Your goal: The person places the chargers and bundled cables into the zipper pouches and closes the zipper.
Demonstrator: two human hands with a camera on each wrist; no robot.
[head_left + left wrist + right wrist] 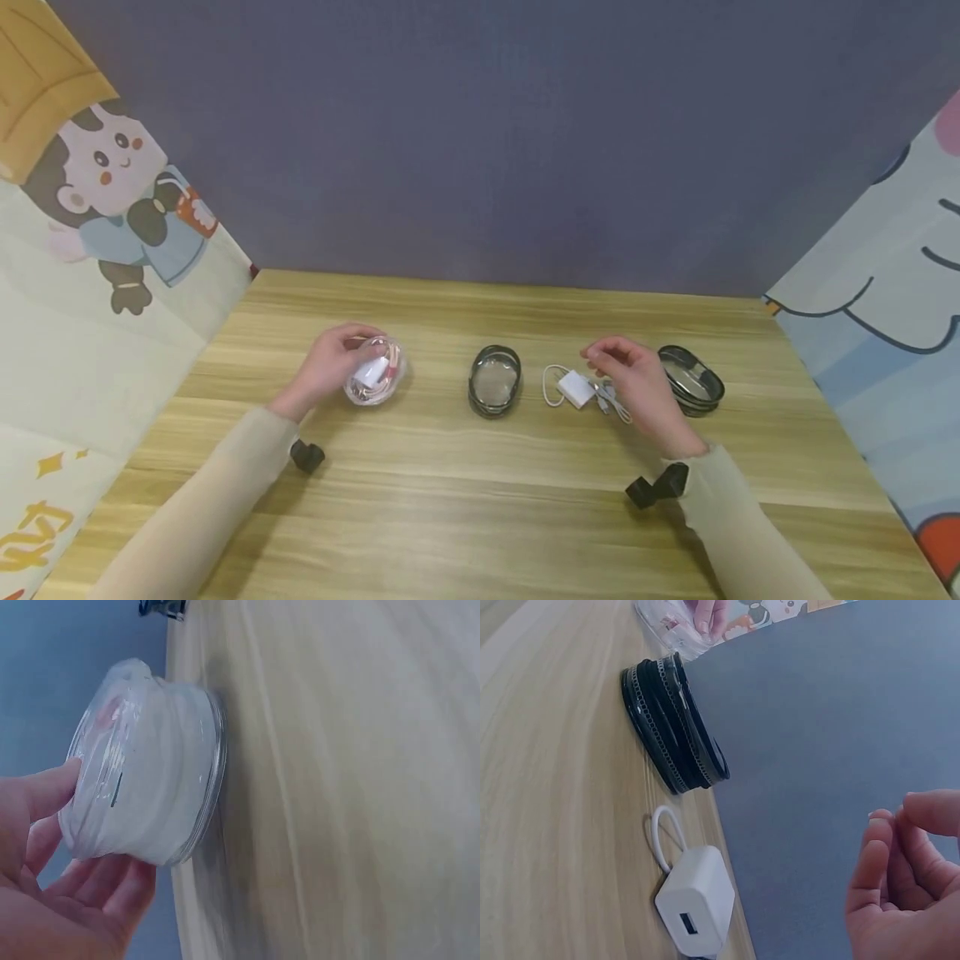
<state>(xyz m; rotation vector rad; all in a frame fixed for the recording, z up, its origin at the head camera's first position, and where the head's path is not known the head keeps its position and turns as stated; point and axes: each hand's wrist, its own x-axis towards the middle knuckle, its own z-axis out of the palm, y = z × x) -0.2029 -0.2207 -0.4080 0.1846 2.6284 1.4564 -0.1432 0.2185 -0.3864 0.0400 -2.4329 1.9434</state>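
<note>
My left hand (335,360) holds a round clear plastic case (146,769) with a coiled pale cable and a white block inside. In the left wrist view the thumb lies on the lid and the other fingers reach round the case's underside. My right hand (637,375) is over the wood-look table, its fingers loosely curled with nothing between them. Close beside it lies a white USB charger block (696,900) with a thin white cable (553,392). Part of that cable passes behind the right hand in the head view.
Between the hands stands an oval black-rimmed clear pouch (495,382). Another black-rimmed pouch (693,382) is to the right, partly behind the right hand. A dark grey panel (495,150) rises at the table's (450,517) back edge, with cartoon-printed sheets on both sides.
</note>
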